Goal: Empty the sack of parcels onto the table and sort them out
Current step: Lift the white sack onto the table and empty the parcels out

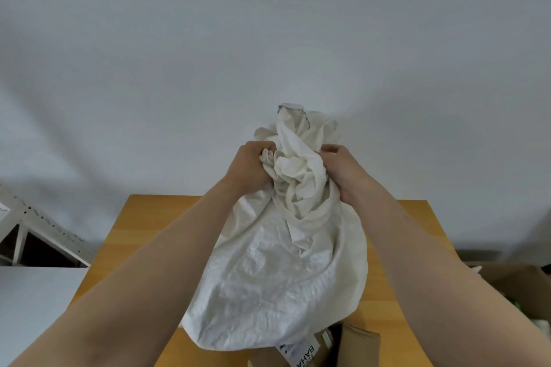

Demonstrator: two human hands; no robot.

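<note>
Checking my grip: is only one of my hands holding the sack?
No, the left hand and the right hand both grip the bunched cloth of the sack.

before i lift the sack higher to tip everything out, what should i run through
1. Left hand grips the bunched cloth of the sack: ok.
2. Right hand grips the same bunch: ok.
3. Sack hangs over the table: ok.
4. Lower end letting contents out: ok, a brown parcel and a labelled parcel show beneath it.
5. Sack emptied: not ok, its body bulges.
6. Landing room at the near table edge: cannot tell, it is out of view.
</note>
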